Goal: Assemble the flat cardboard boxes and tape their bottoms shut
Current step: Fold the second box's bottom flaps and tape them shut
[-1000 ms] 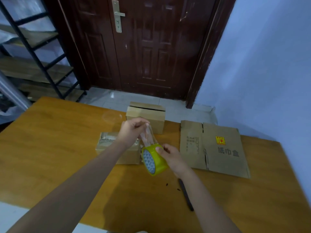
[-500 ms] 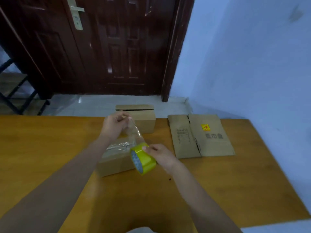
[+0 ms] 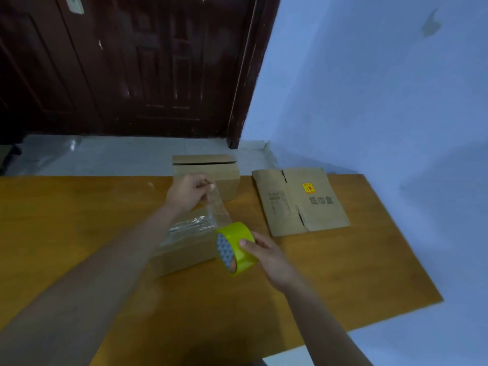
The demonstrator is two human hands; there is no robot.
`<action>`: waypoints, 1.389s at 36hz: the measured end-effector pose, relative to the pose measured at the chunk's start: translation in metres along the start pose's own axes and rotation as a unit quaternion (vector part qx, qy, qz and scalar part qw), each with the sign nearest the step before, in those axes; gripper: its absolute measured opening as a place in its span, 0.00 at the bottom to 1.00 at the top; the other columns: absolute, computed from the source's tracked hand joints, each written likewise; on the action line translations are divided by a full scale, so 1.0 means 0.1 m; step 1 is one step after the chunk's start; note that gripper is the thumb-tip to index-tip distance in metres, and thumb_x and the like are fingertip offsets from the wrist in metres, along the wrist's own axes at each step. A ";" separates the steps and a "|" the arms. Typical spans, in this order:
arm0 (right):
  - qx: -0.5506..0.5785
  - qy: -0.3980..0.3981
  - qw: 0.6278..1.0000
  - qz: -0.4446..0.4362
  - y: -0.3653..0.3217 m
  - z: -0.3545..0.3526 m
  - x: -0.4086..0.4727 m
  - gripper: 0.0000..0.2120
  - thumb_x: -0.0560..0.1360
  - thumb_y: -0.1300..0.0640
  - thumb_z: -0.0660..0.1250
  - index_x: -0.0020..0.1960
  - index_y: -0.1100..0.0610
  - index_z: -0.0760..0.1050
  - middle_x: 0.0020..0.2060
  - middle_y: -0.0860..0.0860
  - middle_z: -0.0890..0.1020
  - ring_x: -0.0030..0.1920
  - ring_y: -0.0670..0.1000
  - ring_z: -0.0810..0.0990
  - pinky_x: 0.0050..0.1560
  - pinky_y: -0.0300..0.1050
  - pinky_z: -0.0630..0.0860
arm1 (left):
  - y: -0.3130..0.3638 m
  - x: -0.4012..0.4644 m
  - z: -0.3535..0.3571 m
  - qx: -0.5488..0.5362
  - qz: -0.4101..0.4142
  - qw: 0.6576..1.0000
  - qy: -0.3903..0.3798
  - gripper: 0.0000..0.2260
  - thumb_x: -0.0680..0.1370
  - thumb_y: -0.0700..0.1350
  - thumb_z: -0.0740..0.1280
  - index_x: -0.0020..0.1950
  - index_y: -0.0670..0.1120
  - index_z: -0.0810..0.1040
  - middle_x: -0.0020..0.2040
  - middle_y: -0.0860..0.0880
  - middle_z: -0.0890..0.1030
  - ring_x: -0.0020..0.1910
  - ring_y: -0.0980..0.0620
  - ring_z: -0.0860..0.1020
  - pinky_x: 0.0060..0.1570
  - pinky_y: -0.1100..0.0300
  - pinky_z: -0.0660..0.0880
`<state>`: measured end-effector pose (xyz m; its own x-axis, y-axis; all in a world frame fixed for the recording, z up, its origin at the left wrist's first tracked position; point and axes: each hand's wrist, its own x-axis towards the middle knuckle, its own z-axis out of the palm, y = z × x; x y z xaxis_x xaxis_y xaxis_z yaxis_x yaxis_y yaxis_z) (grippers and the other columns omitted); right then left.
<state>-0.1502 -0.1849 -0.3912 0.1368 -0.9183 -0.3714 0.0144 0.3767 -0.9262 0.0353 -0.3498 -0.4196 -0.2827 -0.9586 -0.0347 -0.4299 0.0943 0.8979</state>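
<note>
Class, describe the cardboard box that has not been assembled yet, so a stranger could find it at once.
Start at the wooden table and go to its far right corner, near the blue wall. The flat box lies there, unlike the two standing boxes left of it, and it alone shows a yellow and red sticker.

yellow tape roll (image 3: 239, 243), brown boxes (image 3: 208, 170), orange-brown table (image 3: 79, 207)

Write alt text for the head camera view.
Above a taped cardboard box on a wooden table, the left hand pinches a clear tape strip pulled from a yellow tape roll gripped by the right hand. Behind stand an assembled box and a flat box.
</note>
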 end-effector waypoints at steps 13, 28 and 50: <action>-0.086 0.036 0.987 0.129 0.07 -0.01 0.15 0.26 0.69 0.40 0.69 0.56 0.59 0.77 0.43 0.56 0.83 0.42 0.55 0.82 0.49 0.51 0.78 | -0.15 0.17 0.24 0.129 0.006 0.992 -0.011 0.05 0.78 0.45 0.66 0.45 0.53 0.79 0.34 0.55 0.80 0.35 0.57 0.79 0.39 0.59 0.75; -0.170 0.011 0.979 0.108 0.21 -0.04 0.18 0.31 0.69 0.37 0.65 0.50 0.67 0.73 0.39 0.63 0.77 0.39 0.57 0.77 0.43 0.51 0.71 | -0.48 0.10 0.28 -0.049 -0.045 0.998 0.007 0.06 0.76 0.40 0.68 0.43 0.51 0.80 0.42 0.53 0.83 0.48 0.52 0.80 0.55 0.51 0.76; -0.082 0.011 0.985 0.154 0.37 0.02 0.08 0.14 0.79 0.56 0.62 0.54 0.67 0.74 0.38 0.57 0.81 0.38 0.53 0.81 0.43 0.47 0.77 | -0.59 -0.07 0.45 -0.210 -0.092 0.973 0.033 0.07 0.77 0.38 0.67 0.44 0.49 0.81 0.36 0.46 0.82 0.37 0.50 0.80 0.46 0.54 0.77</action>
<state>-0.1462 -0.1778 -0.4277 0.0891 -0.7668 -0.6357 -0.1844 0.6145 -0.7671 0.0240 -0.3365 -0.4918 -0.1729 -0.9651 -0.1964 -0.0759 -0.1858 0.9797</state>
